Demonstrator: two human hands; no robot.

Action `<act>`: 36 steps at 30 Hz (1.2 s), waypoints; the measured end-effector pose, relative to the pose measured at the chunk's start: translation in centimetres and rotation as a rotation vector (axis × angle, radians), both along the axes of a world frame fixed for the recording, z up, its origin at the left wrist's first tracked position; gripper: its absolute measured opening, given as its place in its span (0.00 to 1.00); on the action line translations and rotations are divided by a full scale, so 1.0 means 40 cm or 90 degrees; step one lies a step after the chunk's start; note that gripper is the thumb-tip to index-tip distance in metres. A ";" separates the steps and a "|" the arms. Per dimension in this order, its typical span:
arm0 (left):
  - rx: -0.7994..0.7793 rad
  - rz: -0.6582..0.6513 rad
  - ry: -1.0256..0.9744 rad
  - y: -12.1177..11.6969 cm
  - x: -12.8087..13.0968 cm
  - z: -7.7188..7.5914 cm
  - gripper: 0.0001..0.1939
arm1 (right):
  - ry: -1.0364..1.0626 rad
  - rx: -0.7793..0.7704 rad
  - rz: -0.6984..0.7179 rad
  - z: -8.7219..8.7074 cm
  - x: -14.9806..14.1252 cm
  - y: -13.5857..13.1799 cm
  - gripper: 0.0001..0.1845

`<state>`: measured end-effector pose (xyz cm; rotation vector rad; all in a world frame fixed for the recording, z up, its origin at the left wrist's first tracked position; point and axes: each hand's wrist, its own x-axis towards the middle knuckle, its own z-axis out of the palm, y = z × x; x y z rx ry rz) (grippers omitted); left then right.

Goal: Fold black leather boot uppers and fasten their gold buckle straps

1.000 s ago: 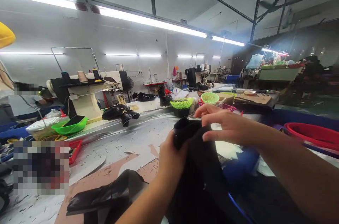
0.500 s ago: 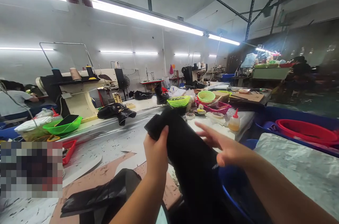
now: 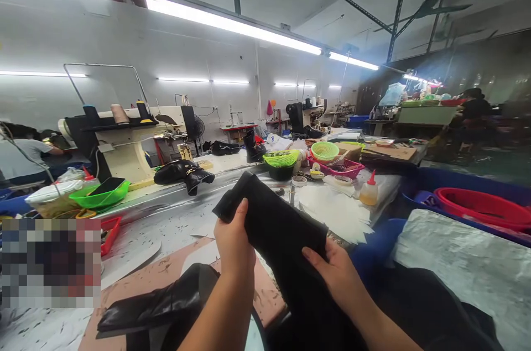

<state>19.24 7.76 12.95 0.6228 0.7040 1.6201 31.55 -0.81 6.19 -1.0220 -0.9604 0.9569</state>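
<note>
A black piece that looks like a boot shaft [image 3: 277,218] is held up in front of me, its lower end running down out of view. My left hand [image 3: 233,237] is closed round its upper left end, the thumb lying on top. My right hand [image 3: 337,271] grips its right edge, thumb above and fingers partly hidden behind. Below and left of my hands, a creased black leather boot upper [image 3: 157,304] rests on the pinkish board [image 3: 133,279].
A sewing machine [image 3: 120,141] stands at the left, with black boots [image 3: 182,173] beside it. Baskets [image 3: 323,150], tape rolls and a glue bottle [image 3: 369,190] are farther back. Blue and red tubs [image 3: 477,204] stand at the right. People sit in the background.
My right hand, earlier apart from the black piece with fingers spread, now grips its right edge. The piece's top has shifted left, and dark material now shows at the lower right.
</note>
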 end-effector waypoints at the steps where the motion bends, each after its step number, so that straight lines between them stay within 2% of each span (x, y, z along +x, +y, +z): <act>1: -0.021 -0.015 -0.012 0.000 -0.008 0.001 0.10 | 0.017 -0.001 0.025 -0.013 0.003 0.000 0.29; 4: -0.047 -0.064 -0.022 -0.011 -0.023 -0.007 0.11 | 0.032 -0.038 0.105 -0.047 0.050 -0.008 0.32; 6: -0.030 -0.057 -0.003 -0.033 -0.018 -0.026 0.13 | -0.004 -0.035 0.155 -0.048 0.106 -0.020 0.35; 8: 0.002 -0.042 0.052 -0.066 0.001 -0.056 0.16 | -0.043 0.024 0.183 -0.023 0.159 -0.034 0.44; 10: 0.043 -0.058 0.147 -0.105 0.031 -0.092 0.17 | -0.088 0.075 0.165 0.021 0.186 -0.046 0.49; 12: 0.088 -0.096 0.247 -0.146 0.061 -0.125 0.15 | -0.168 0.072 0.150 0.067 0.180 -0.050 0.44; 14: 0.115 -0.109 0.304 -0.178 0.082 -0.145 0.13 | -0.249 0.028 0.118 0.098 0.156 -0.047 0.32; 17: 0.105 -0.145 0.303 -0.202 0.090 -0.153 0.14 | -0.263 0.007 0.081 0.101 0.134 -0.042 0.21; 20: 0.063 -0.224 0.266 -0.206 0.083 -0.145 0.14 | -0.236 0.030 0.103 0.078 0.140 -0.046 0.18; 23: 0.021 -0.252 0.211 -0.208 0.078 -0.139 0.14 | -0.228 0.025 0.093 0.065 0.148 -0.052 0.15; 27: -0.001 -0.238 0.213 -0.206 0.081 -0.147 0.13 | -0.211 0.015 0.057 0.063 0.145 -0.054 0.15; 31: 0.001 -0.237 0.243 -0.197 0.084 -0.165 0.14 | -0.163 0.005 0.030 0.066 0.139 -0.057 0.18; 34: 0.022 -0.221 0.255 -0.197 0.083 -0.173 0.12 | -0.208 0.006 0.021 0.075 0.128 -0.065 0.18; 36: 0.027 -0.202 0.268 -0.200 0.082 -0.175 0.10 | -0.240 0.017 -0.035 0.080 0.117 -0.071 0.19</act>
